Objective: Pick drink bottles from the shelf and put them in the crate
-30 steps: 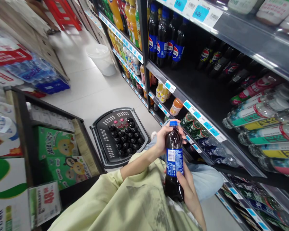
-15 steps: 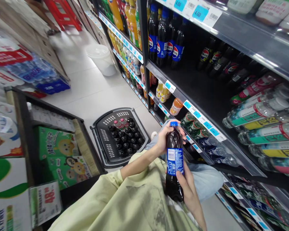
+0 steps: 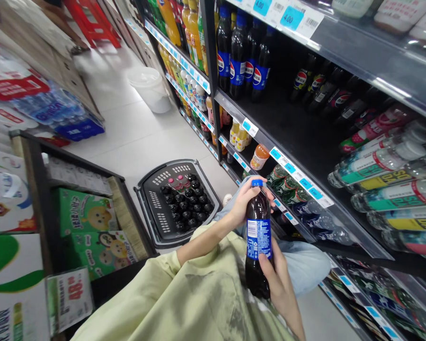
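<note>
A cola bottle (image 3: pixel 258 237) with a blue cap and blue label is upright in front of my body, its printed text side facing me. Around its neck, just under the cap, my left hand (image 3: pixel 244 201) is closed, with fingertips showing on the far side. My right hand (image 3: pixel 279 277) grips the lower part, thumb on the label's bottom edge. Several similar cola bottles (image 3: pixel 238 59) stand on the shelf ahead. On the floor to the left, a dark basket (image 3: pixel 161 177) contains many black-capped bottles (image 3: pixel 188 203) and a few pink-capped ones.
Shelves of drinks run along the right, with a price-tag rail (image 3: pixel 301 182) at their edge. Soda bottles (image 3: pixel 394 182) lie on their sides there. A white bucket (image 3: pixel 151 90) and a red stool (image 3: pixel 92 23) stand farther off. Boxed goods (image 3: pixel 87 210) fill a rack at left.
Almost nothing differs; the view has shifted very slightly, and both hands keep the same hold on the cola bottle.
</note>
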Tool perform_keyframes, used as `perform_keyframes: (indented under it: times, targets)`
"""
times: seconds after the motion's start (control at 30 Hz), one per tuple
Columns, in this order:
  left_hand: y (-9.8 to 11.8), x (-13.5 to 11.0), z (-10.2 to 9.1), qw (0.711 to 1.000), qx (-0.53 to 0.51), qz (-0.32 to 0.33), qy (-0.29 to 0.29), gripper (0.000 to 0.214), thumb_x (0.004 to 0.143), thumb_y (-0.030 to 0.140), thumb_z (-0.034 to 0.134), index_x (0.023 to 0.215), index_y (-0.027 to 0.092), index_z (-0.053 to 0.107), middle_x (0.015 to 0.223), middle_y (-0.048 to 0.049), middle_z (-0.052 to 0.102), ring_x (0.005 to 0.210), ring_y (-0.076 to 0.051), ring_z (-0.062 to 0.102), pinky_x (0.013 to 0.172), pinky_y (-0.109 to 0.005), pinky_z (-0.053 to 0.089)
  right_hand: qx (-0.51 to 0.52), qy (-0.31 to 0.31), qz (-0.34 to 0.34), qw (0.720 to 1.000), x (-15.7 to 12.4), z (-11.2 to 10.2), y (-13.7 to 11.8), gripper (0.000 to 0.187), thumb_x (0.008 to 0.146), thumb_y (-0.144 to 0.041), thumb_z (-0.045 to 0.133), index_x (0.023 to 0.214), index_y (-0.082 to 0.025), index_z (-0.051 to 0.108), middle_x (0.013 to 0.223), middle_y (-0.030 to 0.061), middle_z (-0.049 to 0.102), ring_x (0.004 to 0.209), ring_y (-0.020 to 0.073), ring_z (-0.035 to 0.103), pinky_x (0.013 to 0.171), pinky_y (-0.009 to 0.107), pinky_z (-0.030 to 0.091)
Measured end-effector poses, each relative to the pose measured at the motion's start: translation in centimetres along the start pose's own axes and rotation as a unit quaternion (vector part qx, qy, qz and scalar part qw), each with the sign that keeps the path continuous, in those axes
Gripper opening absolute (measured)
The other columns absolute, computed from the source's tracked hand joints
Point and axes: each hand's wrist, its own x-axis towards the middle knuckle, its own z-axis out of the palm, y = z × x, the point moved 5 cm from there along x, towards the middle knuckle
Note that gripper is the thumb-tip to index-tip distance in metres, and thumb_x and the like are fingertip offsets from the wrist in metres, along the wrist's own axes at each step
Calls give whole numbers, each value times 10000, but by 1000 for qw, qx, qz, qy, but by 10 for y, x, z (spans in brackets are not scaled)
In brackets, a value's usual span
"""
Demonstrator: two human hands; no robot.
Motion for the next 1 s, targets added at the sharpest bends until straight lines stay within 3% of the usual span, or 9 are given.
perform_keyframes:
  times: [0.23,0.47,0.63,0.87,1.0]
  targets:
    - [2,0,0,1000,25,-2,-9,551,880,506,890,1223,229,560,917,-30,775,771,-230,801,657,-307,659,0,10,-7,1000,-1,-2,7,756,1033,-629,682,1653,-204,602,1542,96,753,1434,318,700,1149,342,564]
    - [5,-3,0,1000,25,7,-5,521,881,487,867,1218,226,568,892,-13,751,752,-214,784,653,-296,653,-23,-17,-3,1000,2,0,-2,819,1044,-629,648,1716,-181,510,1381,103,831,1265,302,791,1050,316,604]
    - [8,-5,0,1000,19,14,-4,519,878,488,850,1224,227,565,892,-12,746,749,-211,775,671,-305,651,-29,-13,7,999,3,1,-6,775,1019,-641,667,1651,-198,591,1314,97,855,1177,301,816,989,312,618]
    - [11,-6,0,999,29,27,-20,594,842,472,898,1267,245,550,934,-18,743,793,-226,780,709,-326,650,-16,6,11,1000,2,4,-7,809,1004,-628,679,1679,-195,574,1464,102,798,1215,328,805,1015,350,622]
    - [10,-6,-2,999,21,21,-15,648,835,465,874,1343,246,537,931,-16,741,818,-245,786,767,-373,661,-17,1,8,1000,3,4,-8,795,1003,-616,686,1662,-181,589,1397,108,826,1261,333,792,1033,346,617]
